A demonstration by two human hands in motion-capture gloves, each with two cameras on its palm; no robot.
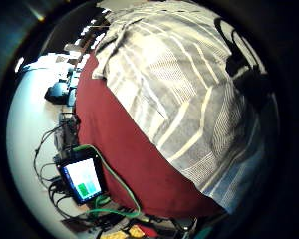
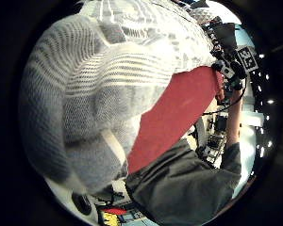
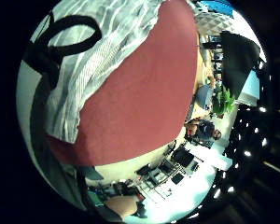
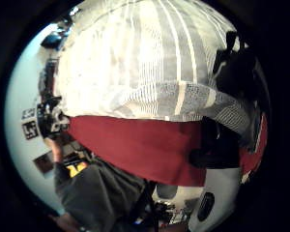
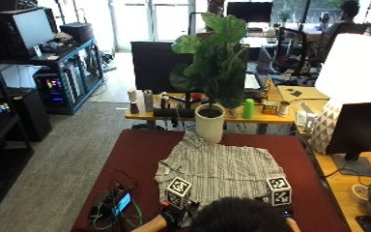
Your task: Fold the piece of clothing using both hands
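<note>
Currently, grey-and-white striped soft cotton shirt [image 5: 216, 169] lies spread on dark red table [image 5: 134, 159]. We judge it light, limp; take near hem corners. Left hand [image 5: 170, 215], right hand: finger state indeterminable.

Dark red table [image 5: 140, 150] carries a small lit-screen device [image 5: 121, 202] with green cable at its left near corner; potted plant [image 5: 212, 72] beyond far edge.

Around the striped shirt [image 5: 219, 169], bare red table [image 5: 137, 154] lies open on the left and right sides. Beyond the shirt's far edge a white plant pot [image 5: 209, 126] stands close, blocking that way. Left of the shirt's near corner, a small lit screen [image 5: 120, 202] with cables takes up the table edge.
</note>
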